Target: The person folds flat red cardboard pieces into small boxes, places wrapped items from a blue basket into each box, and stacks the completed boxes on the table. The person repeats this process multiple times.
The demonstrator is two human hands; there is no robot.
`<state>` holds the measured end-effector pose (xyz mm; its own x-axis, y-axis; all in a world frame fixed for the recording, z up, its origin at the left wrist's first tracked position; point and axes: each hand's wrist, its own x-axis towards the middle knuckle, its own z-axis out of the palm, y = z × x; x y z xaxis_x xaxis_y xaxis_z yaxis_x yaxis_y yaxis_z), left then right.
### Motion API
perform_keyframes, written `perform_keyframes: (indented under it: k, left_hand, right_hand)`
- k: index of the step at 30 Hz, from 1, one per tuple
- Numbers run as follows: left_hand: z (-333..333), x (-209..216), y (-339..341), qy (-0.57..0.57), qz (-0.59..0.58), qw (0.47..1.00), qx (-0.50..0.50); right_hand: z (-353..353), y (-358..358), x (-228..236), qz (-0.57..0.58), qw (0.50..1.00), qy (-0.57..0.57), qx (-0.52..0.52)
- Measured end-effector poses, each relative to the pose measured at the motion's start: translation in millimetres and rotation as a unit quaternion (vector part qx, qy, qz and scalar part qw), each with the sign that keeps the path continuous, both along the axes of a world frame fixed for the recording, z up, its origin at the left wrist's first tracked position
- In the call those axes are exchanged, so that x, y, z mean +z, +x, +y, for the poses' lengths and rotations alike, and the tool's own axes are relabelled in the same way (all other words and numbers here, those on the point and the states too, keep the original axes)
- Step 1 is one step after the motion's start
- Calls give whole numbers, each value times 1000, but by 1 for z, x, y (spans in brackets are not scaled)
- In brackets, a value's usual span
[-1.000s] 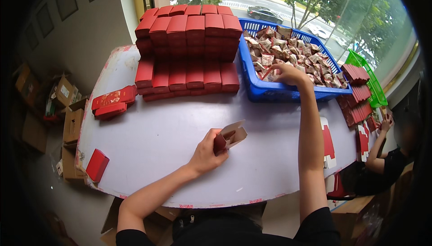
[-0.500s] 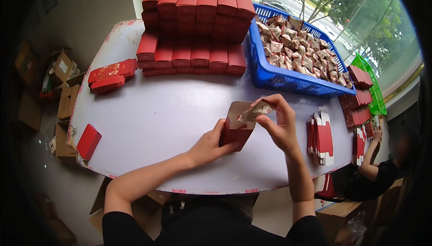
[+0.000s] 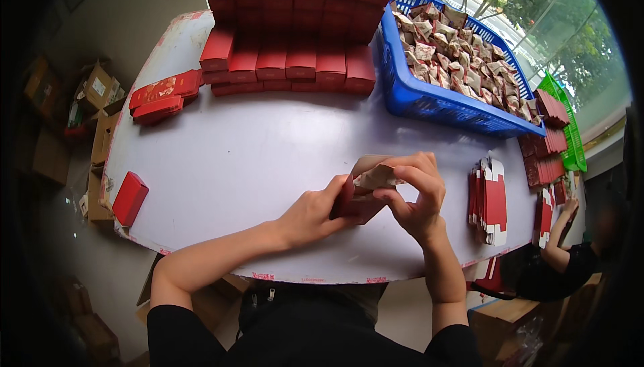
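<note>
Hands: left hand [image 3: 312,211] holds small red box [image 3: 353,200] | right hand [image 3: 417,196], back from blue basket [image 3: 429,102], now presses tan packet [image 3: 377,177] in | box is being filled

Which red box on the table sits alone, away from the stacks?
The single closed red box at the table's near-left edge. It lies by itself; the other red boxes are stacked at the far side or piled at the left.

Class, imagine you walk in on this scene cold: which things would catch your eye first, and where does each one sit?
First, the block of stacked red boxes at the far side of the white table, with the blue crate of small tan packets to its right. Next, at the near middle, the left hand holds a small red box while the right hand presses a tan packet into it.
</note>
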<state>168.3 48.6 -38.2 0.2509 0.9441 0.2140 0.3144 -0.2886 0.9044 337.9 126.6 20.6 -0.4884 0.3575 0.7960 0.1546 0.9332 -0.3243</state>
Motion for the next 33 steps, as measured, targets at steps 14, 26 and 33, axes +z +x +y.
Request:
perform_keyframes:
  k: [14,26,33]
  left_hand:
    - [0,4,-5,-80,-41,996,12]
    - [6,3,-11,26,-109,993,26]
    - [7,14,-12,15,-85,996,33]
  right_hand:
    - [1,-5,-5,-158,987,-16,-39]
    - [-2,-7,-10,-158,982,8,-100]
    - [-2,-9,-20,-57,994,-83,-48]
